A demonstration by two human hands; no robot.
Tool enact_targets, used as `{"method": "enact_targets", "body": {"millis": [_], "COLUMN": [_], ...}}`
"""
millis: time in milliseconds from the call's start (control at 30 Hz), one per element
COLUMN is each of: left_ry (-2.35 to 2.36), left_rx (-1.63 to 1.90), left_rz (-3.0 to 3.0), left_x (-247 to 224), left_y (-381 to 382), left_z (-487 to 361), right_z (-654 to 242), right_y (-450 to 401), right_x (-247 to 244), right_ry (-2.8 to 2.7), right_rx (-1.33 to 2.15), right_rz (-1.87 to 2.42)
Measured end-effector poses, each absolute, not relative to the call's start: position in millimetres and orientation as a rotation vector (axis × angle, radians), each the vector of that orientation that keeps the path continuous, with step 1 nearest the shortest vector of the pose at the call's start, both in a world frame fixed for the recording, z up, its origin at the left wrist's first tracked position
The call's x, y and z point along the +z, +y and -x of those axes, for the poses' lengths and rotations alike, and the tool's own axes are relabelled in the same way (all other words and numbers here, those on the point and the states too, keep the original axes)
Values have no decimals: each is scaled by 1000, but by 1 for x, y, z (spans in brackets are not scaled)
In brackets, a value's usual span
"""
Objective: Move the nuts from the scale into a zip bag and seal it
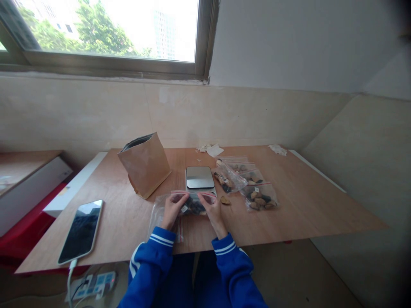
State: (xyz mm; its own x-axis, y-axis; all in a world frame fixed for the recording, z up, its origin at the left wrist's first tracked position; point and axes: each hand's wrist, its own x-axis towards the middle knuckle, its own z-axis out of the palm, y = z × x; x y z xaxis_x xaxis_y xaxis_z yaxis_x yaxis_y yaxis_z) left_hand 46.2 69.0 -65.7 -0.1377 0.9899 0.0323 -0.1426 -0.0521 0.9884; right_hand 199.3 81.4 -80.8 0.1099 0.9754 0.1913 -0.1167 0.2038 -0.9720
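Between my hands is a clear zip bag [194,206] with dark and brown dried pieces in it and a red line along its top edge. My left hand [173,208] pinches the left end of that edge. At the right end, my right hand [213,210] pinches the same edge. Just beyond the bag stands a small kitchen scale [199,178] with a bare metal plate. Flat clear zip bags [157,214] lie beside and under my left hand. One loose brown piece [225,200] rests on the table, right of my right hand.
Several filled zip bags [260,199] lie in a group to the right of the scale. An upright brown paper bag [145,164] stands open-topped at the left. A phone [81,231] on a charging cable lies near the table's left edge. Scraps of white paper [215,150] sit at the back.
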Motion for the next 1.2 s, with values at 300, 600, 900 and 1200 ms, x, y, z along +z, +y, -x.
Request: {"method": "enact_targets", "body": {"millis": [300,600,900,1200], "left_ry": [1170,1175,1129,1166], "left_rx": [1427,1439,1392,1400], "left_rz": [-1100,-1147,-1232,-1209], "left_x": [-65,-65,-61,-60], "left_y": [68,68,66,65], "left_z": [-45,-47,-49,-50], "right_z": [-201,-200,-199,-198], "right_y": [78,76,73,74], "right_x": [-76,-71,-66,-70], "right_ry": [-1214,-1268,-1281,-1291], "right_rx": [1013,1056,1094,1039], "right_rz": [1002,945,930,941]}}
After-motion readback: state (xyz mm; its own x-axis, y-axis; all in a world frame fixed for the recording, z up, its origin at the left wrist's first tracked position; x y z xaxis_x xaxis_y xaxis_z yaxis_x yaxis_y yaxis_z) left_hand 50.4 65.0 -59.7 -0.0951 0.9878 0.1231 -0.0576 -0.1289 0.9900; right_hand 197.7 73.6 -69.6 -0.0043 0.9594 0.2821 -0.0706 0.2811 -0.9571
